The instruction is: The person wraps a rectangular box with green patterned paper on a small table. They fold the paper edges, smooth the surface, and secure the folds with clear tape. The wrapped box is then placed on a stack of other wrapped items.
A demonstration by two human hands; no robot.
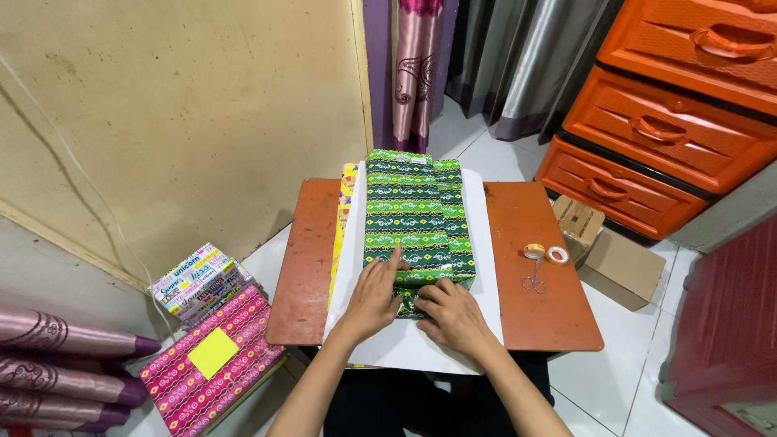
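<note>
A box wrapped in green patterned paper [413, 214] lies lengthwise on a white sheet [486, 243] on a small reddish-brown table [534, 307]. My left hand [374, 298] rests flat on the near end of the green parcel, index finger stretched along its top. My right hand [453, 314] presses on the folded paper flap at the parcel's near end. Neither hand holds a tool. A yellow patterned sheet [343, 218] peeks out under the white sheet on the left.
Small scissors [533, 273] and a tape roll [557, 255] lie on the table's right side. Wrapped parcels [212, 352] and purple rolls [57, 368] sit on the floor at left. A cardboard box [615, 263] and orange drawers [672, 121] stand at right.
</note>
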